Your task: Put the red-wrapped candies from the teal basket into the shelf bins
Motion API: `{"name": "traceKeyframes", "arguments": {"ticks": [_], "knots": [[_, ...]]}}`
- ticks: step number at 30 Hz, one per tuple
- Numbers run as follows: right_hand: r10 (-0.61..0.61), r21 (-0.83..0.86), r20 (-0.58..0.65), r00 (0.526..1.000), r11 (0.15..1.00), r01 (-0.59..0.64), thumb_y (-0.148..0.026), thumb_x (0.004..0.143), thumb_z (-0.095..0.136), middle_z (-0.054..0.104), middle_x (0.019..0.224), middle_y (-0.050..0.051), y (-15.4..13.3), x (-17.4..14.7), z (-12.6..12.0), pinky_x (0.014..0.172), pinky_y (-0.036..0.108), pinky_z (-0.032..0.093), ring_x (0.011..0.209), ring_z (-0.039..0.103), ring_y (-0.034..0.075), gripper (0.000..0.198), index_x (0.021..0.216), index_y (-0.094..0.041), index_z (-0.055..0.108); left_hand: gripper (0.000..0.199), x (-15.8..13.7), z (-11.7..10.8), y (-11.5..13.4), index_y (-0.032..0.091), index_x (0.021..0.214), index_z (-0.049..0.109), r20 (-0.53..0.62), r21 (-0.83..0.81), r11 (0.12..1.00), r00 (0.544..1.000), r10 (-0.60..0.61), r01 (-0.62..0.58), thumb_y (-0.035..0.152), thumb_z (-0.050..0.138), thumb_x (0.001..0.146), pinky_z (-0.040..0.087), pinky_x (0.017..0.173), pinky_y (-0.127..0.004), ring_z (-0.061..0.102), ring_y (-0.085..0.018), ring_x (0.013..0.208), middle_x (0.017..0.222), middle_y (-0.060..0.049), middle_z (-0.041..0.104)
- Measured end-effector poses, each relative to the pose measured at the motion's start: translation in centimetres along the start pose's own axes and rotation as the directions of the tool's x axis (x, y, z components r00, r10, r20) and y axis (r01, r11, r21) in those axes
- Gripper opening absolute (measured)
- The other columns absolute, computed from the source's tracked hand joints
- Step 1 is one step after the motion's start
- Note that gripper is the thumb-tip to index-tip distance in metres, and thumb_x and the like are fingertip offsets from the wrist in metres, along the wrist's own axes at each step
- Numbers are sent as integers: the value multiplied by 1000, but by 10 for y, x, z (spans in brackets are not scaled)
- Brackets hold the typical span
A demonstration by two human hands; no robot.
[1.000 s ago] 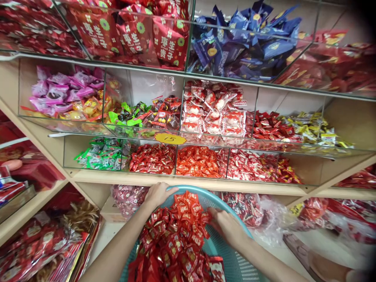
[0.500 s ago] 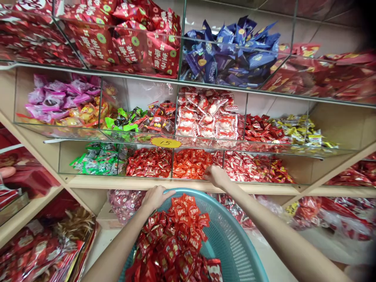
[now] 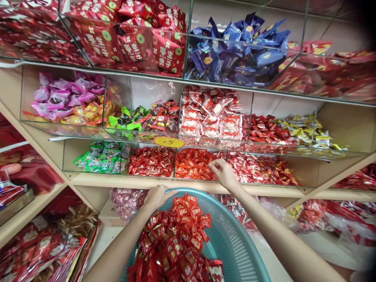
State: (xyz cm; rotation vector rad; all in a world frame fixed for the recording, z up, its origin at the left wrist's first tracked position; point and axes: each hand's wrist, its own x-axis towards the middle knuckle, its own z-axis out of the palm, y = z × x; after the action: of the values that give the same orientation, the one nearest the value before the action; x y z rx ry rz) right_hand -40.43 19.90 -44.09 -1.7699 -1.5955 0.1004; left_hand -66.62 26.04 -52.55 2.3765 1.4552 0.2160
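Observation:
A teal plastic basket (image 3: 249, 239) stands below the shelf, partly filled with wrapped candies. Orange-red packets (image 3: 190, 211) lie on top of darker red ones (image 3: 173, 250). My left hand (image 3: 157, 196) grips the basket's far rim, thumb along it and fingers mostly hidden. Over the front glass of the lowest shelf row, my right hand (image 3: 223, 171) hovers at the right side of the compartment of orange-red candies (image 3: 194, 162). Its fingers are bent and a little apart, with no candy visible in them.
Glass dividers split the shelves into compartments of candies. Blue packets (image 3: 235, 51) sit above, and a yellow price tag (image 3: 169, 141) hangs on the middle row's glass edge. The wooden shelf edge (image 3: 117, 181) runs just behind the basket. Bagged candies (image 3: 129, 201) lie underneath.
My right hand has lifted slightly and moved a little right at the orange-red compartment, its fingers loosening. The left hand stays on the rim. The whole view has shifted slightly.

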Motion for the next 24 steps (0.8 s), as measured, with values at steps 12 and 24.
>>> {"name": "traceKeyframes", "arguments": {"ticks": [12,24], "knots": [[310,687,150,939,650,-324,-54,75,56,48,57,-5,-32,-72,39,49,22,36,52,43,10,36,75,-19,53,66,-4,-2,2,18,63,58,-2,-11,1000,1000,-16,16,76,29,72,27,56,-26,54,-20,64,66,-8,60],[460,811,411,787,209,-546,-40,59,76,63,55,-2,-24,-94,61,50,18,48,46,57,7,34,73,-16,57,72,-3,-1,3,19,72,64,5,58,998,1000,-2,2,78,23,72,34,60,-29,59,-25,74,76,-11,64]]}}
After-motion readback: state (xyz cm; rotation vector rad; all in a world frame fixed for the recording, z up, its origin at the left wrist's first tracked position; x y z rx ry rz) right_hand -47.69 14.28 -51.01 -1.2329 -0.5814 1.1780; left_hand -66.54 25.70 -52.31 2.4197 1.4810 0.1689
